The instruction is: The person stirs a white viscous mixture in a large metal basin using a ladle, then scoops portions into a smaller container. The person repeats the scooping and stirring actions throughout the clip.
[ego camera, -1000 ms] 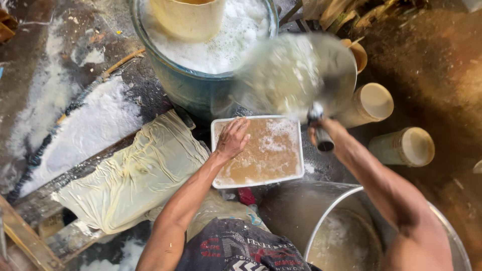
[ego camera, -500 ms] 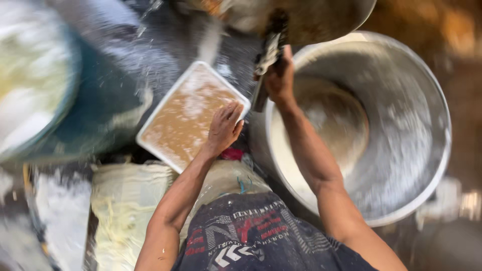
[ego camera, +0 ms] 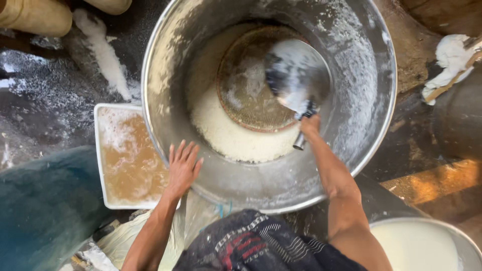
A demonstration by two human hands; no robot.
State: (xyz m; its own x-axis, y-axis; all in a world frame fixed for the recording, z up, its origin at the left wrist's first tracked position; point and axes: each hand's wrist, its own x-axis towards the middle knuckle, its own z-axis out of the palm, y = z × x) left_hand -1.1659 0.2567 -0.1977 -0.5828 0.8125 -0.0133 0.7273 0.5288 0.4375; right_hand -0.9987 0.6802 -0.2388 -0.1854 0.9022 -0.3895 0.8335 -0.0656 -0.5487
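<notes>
A big steel basin point(ego camera: 374, 125) fills the middle of the view, with a round woven strainer point(ego camera: 246, 98) lying in white liquid at its bottom. My right hand point(ego camera: 310, 125) grips the handle of a metal scoop point(ego camera: 297, 75), held inside the basin over the strainer and blurred by motion. My left hand point(ego camera: 183, 168) rests flat with fingers spread on the basin's near outer wall, beside a white rectangular tray point(ego camera: 102, 165) holding brownish foamy liquid.
A teal tub point(ego camera: 45, 206) stands at lower left, and a pot of white liquid point(ego camera: 422, 246) at lower right. Beige cylinders point(ego camera: 35, 15) lie at the top left. White powder streaks the dark wet floor point(ego camera: 40, 95). Cream cloth point(ego camera: 125, 238) lies near my knees.
The view has swung onto the steel basin. My right hand has carried the scoop down into it, over the strainer. My left hand has shifted from the tray to the basin's wall.
</notes>
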